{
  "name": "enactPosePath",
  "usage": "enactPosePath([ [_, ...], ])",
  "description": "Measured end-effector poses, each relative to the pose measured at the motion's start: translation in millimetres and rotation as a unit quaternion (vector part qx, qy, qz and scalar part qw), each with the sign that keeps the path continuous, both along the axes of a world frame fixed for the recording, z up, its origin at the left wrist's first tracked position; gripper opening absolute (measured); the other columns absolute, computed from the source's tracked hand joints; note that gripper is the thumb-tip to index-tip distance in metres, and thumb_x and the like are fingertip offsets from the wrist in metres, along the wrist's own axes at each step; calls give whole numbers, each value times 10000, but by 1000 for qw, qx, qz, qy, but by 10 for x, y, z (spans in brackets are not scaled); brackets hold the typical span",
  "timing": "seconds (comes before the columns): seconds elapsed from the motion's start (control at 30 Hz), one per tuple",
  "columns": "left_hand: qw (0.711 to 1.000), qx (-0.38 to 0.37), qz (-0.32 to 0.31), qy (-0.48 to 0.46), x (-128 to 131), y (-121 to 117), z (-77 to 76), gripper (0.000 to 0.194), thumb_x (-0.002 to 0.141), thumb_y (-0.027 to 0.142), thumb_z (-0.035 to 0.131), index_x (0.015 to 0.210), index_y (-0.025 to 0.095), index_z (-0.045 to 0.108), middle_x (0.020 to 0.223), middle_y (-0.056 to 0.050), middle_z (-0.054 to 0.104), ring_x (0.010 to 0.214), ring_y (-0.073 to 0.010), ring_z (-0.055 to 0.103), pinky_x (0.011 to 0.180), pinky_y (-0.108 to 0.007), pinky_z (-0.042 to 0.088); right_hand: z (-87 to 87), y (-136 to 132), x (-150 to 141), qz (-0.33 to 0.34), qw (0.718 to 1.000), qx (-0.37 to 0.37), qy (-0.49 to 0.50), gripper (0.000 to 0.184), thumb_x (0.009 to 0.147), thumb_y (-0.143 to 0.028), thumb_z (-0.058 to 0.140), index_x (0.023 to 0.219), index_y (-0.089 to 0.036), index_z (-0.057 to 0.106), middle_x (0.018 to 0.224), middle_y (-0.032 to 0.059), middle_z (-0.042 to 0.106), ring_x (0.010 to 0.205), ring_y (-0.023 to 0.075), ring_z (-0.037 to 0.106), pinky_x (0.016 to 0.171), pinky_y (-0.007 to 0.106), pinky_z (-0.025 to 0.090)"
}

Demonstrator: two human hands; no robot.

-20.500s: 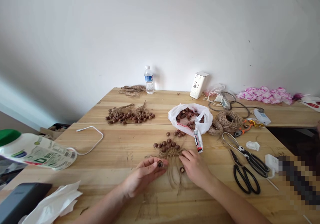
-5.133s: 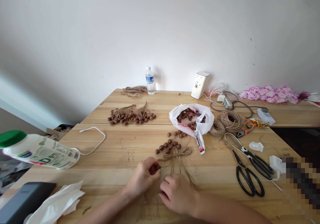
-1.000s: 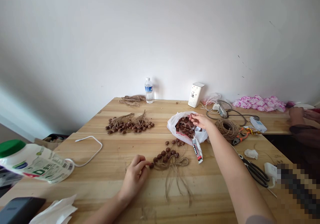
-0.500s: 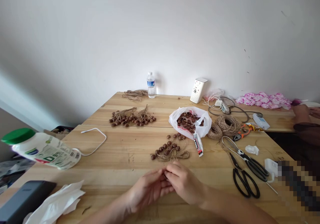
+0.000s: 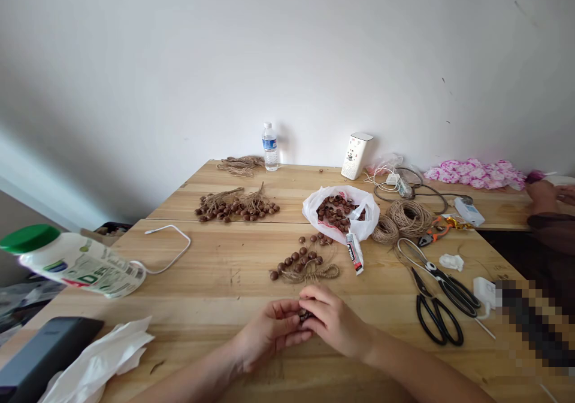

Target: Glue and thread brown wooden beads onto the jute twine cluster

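Note:
My left hand point(image 5: 269, 334) and my right hand point(image 5: 336, 322) meet over the near part of the table, fingers closed together. Between their fingertips is a small dark brown bead-like piece point(image 5: 304, 315), mostly hidden. Just beyond lie round brown beads point(image 5: 299, 258) with a looped bundle of twine point(image 5: 309, 273). A white plastic bag point(image 5: 309, 208) stands open farther back, filled with brown bead-like pieces point(image 5: 339, 214). A glue tube point(image 5: 354, 253) leans against its front.
To the right are twine rolls point(image 5: 408, 217), orange-handled pliers point(image 5: 435, 233) and two pairs of scissors point(image 5: 438, 316). Tied bead bunches point(image 5: 238, 206) lie back left. A green-capped bottle point(image 5: 85, 265) and paper point(image 5: 103, 355) are at left. A co-worker's hand point(image 5: 541, 193) shows far right.
My fingers have shifted around the small brown piece, so more of it shows between them. The whole view has moved slightly; the table things stay put.

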State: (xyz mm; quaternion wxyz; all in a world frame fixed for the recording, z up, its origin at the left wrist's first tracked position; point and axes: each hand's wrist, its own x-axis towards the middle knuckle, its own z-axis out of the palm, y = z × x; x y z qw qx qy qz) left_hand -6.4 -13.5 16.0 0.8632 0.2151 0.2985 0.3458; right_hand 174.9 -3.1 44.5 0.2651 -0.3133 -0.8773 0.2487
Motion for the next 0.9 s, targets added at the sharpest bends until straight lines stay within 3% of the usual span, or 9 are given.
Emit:
enactPosePath([
  [0.1, 1000, 0, 10, -3, -18, 15, -7, 221, 717, 82, 723, 935, 121, 717, 907, -70, 723, 836, -178, 688, 856, -325, 530, -35, 42, 48, -24, 999, 12, 26, 112, 854, -205, 597, 953, -159, 623, 990, 92, 562, 921, 191, 538, 813, 306, 476],
  [0.2, 1000, 4, 18, -10, -35, 28, 3, 216, 720, 80, 720, 930, 130, 716, 906, -70, 732, 837, -184, 695, 840, -321, 539, -28, 74, 91, -16, 999, 4, 32, 196, 866, -293, 592, 1007, -164, 633, 911, 79, 571, 831, 172, 554, 746, 285, 486],
  [0.4, 1000, -7, 19, -11, -70, 69, 72, 220, 714, 87, 726, 931, 122, 711, 946, -107, 743, 935, -239, 686, 823, -306, 542, 66, 133, 146, 21, 994, -51, 91, 237, 883, -270, 570, 1087, -167, 634, 949, 94, 598, 821, 156, 583, 716, 267, 498],
  [0.7, 1000, -4, 17, 3, -62, 58, 43, 240, 677, 109, 766, 909, 133, 711, 898, -97, 751, 884, -234, 702, 813, -322, 543, 80, 140, 196, 13, 995, -93, 38, 215, 872, -231, 573, 1052, -152, 658, 926, 92, 644, 815, 161, 604, 731, 275, 496],
  [0.9, 999, 5, 26, 21, -50, 55, -17, 281, 633, 96, 794, 899, 133, 712, 895, -85, 750, 842, -197, 702, 802, -306, 544, 69, 115, 193, 0, 998, -61, -5, 188, 861, -234, 587, 1014, -138, 638, 897, 82, 628, 774, 156, 586, 704, 254, 481],
])
